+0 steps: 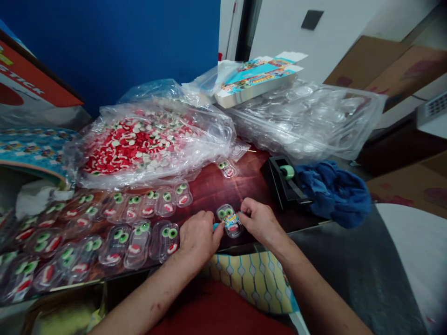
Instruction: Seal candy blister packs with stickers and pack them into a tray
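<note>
A small clear blister pack (229, 220) with green candy eyes and a red mouth sits near the front edge of the dark red table (213, 188). My left hand (199, 235) grips its left side, fingers curled. On its right side, my right hand (260, 221) pinches the pack with thumb and fingertips. A blue printed piece shows between my fingers on the pack. Several filled packs of the same kind (138, 239) lie in rows to the left of my hands.
A clear bag of red and white candies (139, 144) lies behind the rows. A bag of empty clear blisters (307, 118) sits back right with printed flat boxes (254, 79) on it. A black tape dispenser (284, 184) and blue cloth (333, 190) lie right.
</note>
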The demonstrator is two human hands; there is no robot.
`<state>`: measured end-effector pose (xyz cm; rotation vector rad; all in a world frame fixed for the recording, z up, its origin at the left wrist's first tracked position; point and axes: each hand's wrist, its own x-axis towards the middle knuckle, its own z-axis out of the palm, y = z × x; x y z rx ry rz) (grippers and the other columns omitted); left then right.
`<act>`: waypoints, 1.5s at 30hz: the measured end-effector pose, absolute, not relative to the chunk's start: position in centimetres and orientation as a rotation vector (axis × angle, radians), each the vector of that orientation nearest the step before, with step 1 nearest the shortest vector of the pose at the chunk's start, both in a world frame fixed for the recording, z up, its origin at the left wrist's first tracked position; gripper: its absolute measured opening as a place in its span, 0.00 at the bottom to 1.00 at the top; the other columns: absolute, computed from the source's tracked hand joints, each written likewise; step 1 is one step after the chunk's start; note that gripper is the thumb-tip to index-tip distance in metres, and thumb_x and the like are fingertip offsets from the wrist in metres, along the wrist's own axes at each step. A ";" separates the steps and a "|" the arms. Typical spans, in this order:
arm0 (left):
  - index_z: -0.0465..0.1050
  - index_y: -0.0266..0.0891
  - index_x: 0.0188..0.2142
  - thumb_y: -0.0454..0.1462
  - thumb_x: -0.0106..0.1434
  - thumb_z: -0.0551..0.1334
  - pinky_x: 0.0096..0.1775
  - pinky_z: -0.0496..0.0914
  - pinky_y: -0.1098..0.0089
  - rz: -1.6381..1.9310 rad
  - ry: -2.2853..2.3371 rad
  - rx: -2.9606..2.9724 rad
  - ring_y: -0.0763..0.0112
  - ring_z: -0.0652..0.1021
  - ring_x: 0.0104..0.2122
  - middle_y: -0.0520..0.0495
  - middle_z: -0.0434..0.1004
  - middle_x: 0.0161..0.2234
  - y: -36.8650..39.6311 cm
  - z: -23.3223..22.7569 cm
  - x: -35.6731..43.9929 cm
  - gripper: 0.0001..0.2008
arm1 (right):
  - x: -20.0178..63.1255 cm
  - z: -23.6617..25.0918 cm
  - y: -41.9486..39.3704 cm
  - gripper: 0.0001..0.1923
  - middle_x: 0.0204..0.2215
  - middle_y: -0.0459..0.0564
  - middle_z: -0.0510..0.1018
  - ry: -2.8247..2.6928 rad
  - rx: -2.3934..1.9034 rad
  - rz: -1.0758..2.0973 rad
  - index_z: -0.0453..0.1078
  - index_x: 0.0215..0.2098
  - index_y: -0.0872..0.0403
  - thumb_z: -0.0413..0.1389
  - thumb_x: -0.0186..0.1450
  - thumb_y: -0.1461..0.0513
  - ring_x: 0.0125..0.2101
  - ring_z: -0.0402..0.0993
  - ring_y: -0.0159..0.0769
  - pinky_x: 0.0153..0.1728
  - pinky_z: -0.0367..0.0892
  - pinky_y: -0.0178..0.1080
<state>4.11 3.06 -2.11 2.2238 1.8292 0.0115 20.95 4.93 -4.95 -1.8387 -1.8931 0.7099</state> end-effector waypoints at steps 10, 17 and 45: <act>0.68 0.36 0.44 0.32 0.61 0.53 0.32 0.59 0.64 0.033 1.110 2.977 0.67 0.69 0.35 0.45 0.71 0.45 2.4 -4.1 5.2 0.12 | 20.6 -3.6 4.6 0.19 0.32 0.50 0.70 -2.008 -1.983 0.533 0.61 0.47 0.55 0.51 0.56 0.63 0.27 0.65 0.34 0.27 0.58 0.34; 0.62 0.32 0.53 0.30 0.59 0.52 0.30 0.62 0.63 -0.066 1.302 2.960 0.68 0.72 0.27 0.37 0.69 0.50 0.2 -4.8 5.3 0.21 | 18.9 -1.8 6.5 0.08 0.35 0.53 0.67 -2.436 -1.627 0.697 0.69 0.35 0.55 0.49 0.59 0.66 0.38 0.61 0.40 0.41 0.58 0.41; 0.69 0.33 0.25 0.44 0.42 0.69 0.21 0.66 0.75 0.984 1.059 0.590 0.78 0.70 0.16 0.52 0.72 0.18 1.5 0.3 2.3 0.17 | 14.6 -0.4 2.1 0.12 0.23 0.41 0.72 -0.939 -1.095 1.303 0.69 0.35 0.53 0.61 0.52 0.63 0.24 0.67 0.26 0.28 0.63 0.31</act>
